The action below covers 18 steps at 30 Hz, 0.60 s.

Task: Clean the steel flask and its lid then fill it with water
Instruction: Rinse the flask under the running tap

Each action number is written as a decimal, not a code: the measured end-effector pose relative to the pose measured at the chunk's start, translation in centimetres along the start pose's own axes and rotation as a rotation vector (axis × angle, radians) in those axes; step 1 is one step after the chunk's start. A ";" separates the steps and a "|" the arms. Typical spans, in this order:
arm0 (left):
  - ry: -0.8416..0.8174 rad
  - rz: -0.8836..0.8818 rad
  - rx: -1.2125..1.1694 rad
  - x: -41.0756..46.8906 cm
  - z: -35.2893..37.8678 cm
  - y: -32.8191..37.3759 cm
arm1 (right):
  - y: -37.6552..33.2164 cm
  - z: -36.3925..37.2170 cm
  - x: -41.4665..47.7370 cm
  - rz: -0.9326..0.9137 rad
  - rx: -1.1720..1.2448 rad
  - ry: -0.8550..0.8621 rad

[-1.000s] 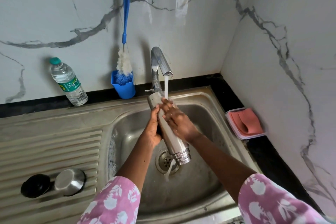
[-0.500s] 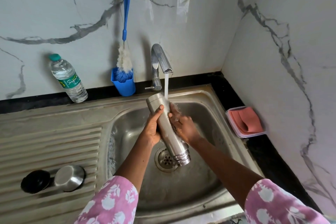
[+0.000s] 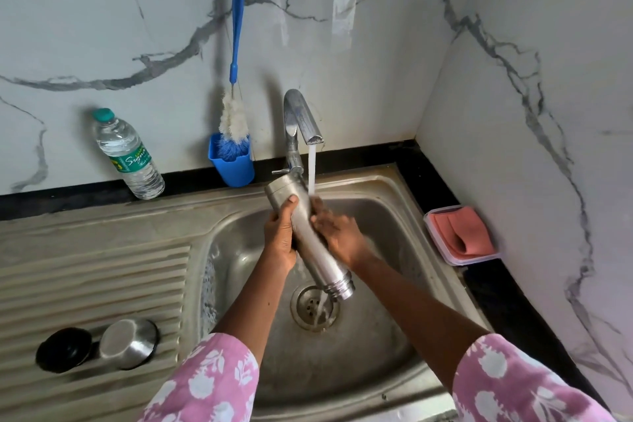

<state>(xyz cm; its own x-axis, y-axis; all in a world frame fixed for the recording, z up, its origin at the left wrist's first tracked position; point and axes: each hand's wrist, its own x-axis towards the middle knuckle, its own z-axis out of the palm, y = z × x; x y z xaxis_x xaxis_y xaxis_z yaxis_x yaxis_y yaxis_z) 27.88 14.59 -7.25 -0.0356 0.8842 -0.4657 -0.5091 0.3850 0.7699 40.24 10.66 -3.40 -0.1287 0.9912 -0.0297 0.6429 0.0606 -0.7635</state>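
Two hands meet on the steel flask (image 3: 310, 243) over the sink (image 3: 239, 236) – mine, seen from above. The flask is tilted: its closed base points up and away from me, just beside the tap (image 3: 301, 120), and its threaded open mouth points down toward the drain (image 3: 313, 310). My left hand (image 3: 279, 238) grips the flask's upper half, fingers curled beneath it and the thumb pressed over the top. My right hand (image 3: 337, 236) is flat against the flask's other side, its fingers fairly straight along the metal and not wrapped round it. A stream of water (image 3: 311, 171) falls from the tap onto those fingers and the flask, and a thin run of water drops from the flask's mouth into the drain.

To my left, on the ribbed steel draining board (image 3: 96, 284), lie the steel lid (image 3: 128, 348) and a round black cap (image 3: 63, 349), touching side by side. At the back, against the marble wall (image 3: 376, 62), a blue-handled bottle brush (image 3: 234, 62) stands bristles down in a blue cup (image 3: 233, 164) – left of it stands a clear plastic water bottle (image 3: 128, 154) with a green cap. To my right, on the black table (image 3: 496, 301), a clear tray (image 3: 442, 250) holds a folded pink cloth (image 3: 460, 235). Pink sleeves (image 3: 212, 384) with white flowers cover my forearms.
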 end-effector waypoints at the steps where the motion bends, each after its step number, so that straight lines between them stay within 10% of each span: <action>1: 0.024 0.000 0.024 0.2 -0.1 0.0 | 0.4 -0.1 -0.5 0.006 -0.035 -0.016; 13: -0.223 0.143 0.032 -2.1 1.4 -0.5 | -3.1 -1.2 1.7 0.098 0.362 0.117; 18: -0.158 0.069 0.031 -1.3 0.6 0.3 | 0.3 -0.1 -1.5 0.156 0.158 0.004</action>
<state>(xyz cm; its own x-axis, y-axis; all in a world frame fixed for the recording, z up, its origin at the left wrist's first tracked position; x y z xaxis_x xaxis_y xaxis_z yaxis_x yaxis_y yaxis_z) 28.27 13.66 -6.16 0.0668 0.9385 -0.3387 -0.4829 0.3275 0.8122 40.67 9.22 -3.55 -0.0335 0.9876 -0.1532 0.5289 -0.1126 -0.8412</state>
